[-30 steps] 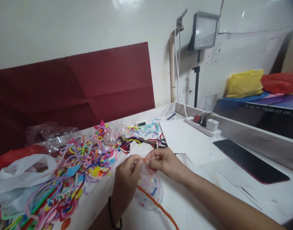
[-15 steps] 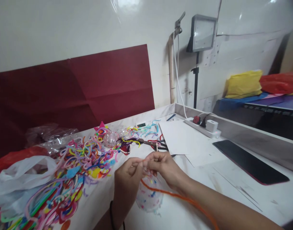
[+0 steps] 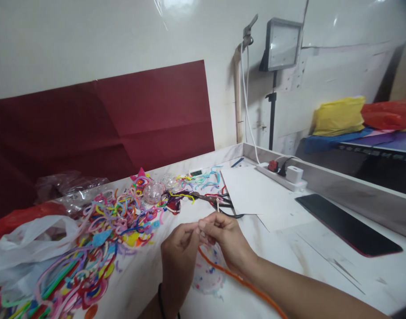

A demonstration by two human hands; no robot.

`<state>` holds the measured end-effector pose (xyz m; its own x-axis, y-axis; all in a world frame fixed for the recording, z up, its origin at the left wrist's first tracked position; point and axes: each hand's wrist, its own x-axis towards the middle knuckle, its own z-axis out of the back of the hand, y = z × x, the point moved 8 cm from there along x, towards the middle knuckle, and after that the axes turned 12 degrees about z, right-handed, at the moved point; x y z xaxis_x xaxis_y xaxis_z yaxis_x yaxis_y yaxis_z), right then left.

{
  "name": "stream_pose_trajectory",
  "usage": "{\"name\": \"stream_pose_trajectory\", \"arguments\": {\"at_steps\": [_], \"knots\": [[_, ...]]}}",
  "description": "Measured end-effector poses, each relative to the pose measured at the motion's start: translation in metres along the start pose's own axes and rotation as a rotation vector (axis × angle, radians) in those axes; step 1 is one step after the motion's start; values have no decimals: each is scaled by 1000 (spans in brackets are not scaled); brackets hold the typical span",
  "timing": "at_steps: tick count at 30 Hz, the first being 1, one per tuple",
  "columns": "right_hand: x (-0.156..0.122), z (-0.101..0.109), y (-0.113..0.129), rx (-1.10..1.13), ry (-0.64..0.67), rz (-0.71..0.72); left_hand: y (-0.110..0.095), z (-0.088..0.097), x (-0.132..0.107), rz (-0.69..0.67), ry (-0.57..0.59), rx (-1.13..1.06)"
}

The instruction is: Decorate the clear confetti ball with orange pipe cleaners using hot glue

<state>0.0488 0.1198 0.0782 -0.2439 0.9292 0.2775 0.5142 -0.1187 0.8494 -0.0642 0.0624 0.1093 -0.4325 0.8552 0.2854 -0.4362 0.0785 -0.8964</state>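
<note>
An orange pipe cleaner (image 3: 238, 275) runs from between my hands down toward the bottom edge, passing below my right forearm. My left hand (image 3: 181, 250) pinches it near its upper end, a dark band around that wrist. My right hand (image 3: 223, 232) is closed at the same spot, its thumb and fingertips meeting the left ones; the exact grip is partly hidden. Below and behind the hands sits a clear round ball with coloured specks (image 3: 208, 277), partly covered by them.
A heap of colourful pipe cleaners (image 3: 119, 212) spreads across the left, beside a white plastic bag (image 3: 33, 239). Scissors (image 3: 219, 201) lie beyond my hands, near white paper sheets (image 3: 252, 190). At right are a power strip (image 3: 281, 177) and a black flat slab (image 3: 345, 223).
Both hands stay pinched together and have shifted slightly right in view. The orange pipe cleaner's trailing length has swung a little left and lower.
</note>
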Motion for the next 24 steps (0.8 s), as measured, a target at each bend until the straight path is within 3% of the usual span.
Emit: {"name": "stream_pose_trajectory", "arguments": {"at_steps": [8,15,19,24], "knots": [[20,8,9,-269,234,73,-9,0,8,-134,79,205],[19,6,23,-479,393,178,-8,-2,9,-85,123,207],[19,6,32,-476,325,231,-10,0,9,-46,120,175],[19,11,22,-367,174,184,4,-3,10,120,128,-18]]}}
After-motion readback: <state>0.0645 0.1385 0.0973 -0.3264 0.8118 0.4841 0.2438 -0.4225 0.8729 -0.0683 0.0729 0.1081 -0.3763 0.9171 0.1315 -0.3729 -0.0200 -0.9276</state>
